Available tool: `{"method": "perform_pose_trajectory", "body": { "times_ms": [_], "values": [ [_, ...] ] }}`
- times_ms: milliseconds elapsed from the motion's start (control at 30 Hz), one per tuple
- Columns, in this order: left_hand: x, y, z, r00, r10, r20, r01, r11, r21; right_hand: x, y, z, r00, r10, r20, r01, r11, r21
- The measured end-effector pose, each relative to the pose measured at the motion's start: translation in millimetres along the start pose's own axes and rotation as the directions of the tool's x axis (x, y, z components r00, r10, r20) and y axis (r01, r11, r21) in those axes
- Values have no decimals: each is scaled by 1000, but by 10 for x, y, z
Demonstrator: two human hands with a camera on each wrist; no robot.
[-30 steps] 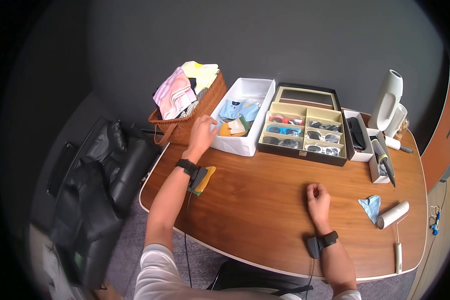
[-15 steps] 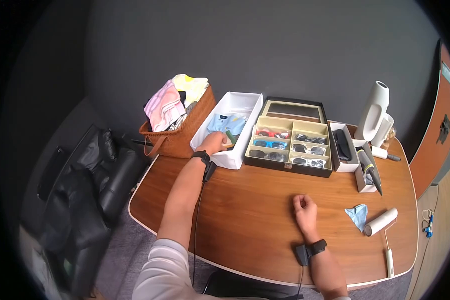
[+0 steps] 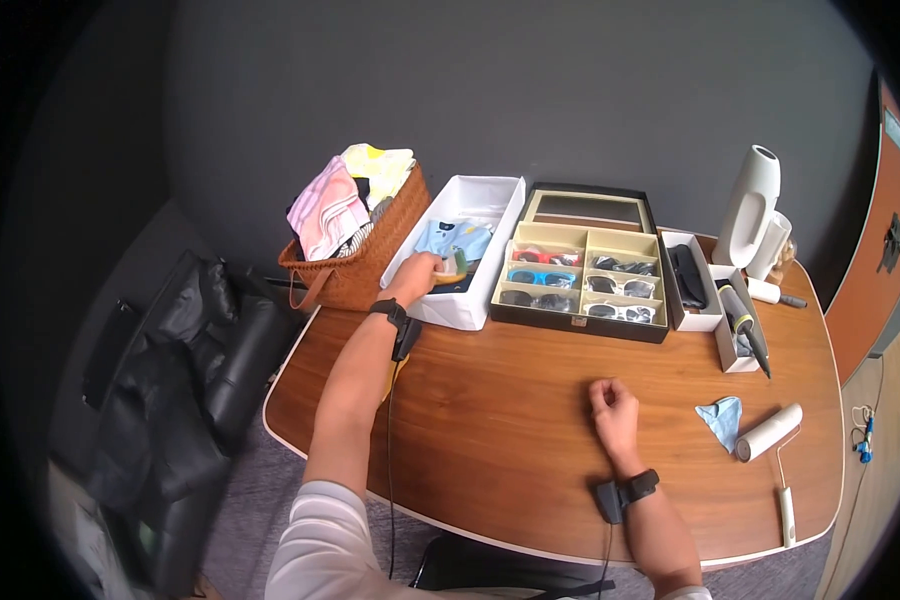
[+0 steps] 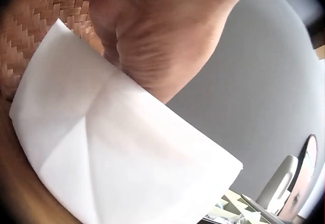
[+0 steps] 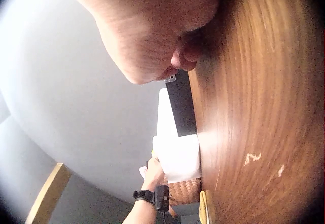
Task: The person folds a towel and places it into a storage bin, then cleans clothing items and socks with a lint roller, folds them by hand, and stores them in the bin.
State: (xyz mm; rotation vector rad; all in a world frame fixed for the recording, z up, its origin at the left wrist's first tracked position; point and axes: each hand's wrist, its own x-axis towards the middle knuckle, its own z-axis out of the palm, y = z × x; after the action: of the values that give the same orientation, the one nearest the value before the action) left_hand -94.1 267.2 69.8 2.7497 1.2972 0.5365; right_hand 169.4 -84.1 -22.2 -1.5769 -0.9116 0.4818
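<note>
My left hand (image 3: 418,277) reaches over the near rim of a white fabric bin (image 3: 448,308). It pinches a folded yellow, white and green cloth (image 3: 456,266) inside, raised at an angle; the fingertips are partly hidden behind the hand. Dark fabric shows under that cloth, and a light blue garment (image 3: 454,238) lies behind it. From the left wrist, the bin's white wall (image 4: 127,142) hides my fingers. My right hand (image 3: 615,412) rests on the wooden table (image 3: 510,420) with fingers loosely curled, holding nothing.
A woven basket (image 3: 365,275) heaped with clothes stands left of the bin. To its right is a sunglasses case (image 3: 578,322) with several pairs. Farther right are narrow white boxes, a light blue cloth (image 3: 722,420) and a lint roller (image 3: 770,432). A yellow cloth (image 5: 204,207) lies near the left forearm.
My left hand has moved from the bin's left edge into the bin and lifted the yellow, white and green cloth, uncovering dark fabric. The right hand stays on the table. The head view has shifted slightly.
</note>
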Motion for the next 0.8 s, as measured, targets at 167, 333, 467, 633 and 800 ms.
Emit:
{"method": "perform_pose_trajectory", "body": {
  "times_ms": [167,333,467,633,800],
  "values": [
    [-38,-107,11,975,49,215,-41,998,-39,2,-5,-1,999,-36,0,36,999,-28],
    [-129,107,-146,980,92,174,-91,996,-15,7,37,7,1000,-22,1,22,1000,-5],
    [-302,171,-374,941,95,-325,-195,936,-291,18,88,10,1000,-2,5,2,1000,15],
    [-1221,78,-921,972,-236,13,196,776,-599,4,-38,0,1000,-14,4,14,1000,-15],
    [-1938,-57,-766,865,-176,470,308,926,-220,11,-34,34,999,-42,-7,42,998,-46]
  ]
}}
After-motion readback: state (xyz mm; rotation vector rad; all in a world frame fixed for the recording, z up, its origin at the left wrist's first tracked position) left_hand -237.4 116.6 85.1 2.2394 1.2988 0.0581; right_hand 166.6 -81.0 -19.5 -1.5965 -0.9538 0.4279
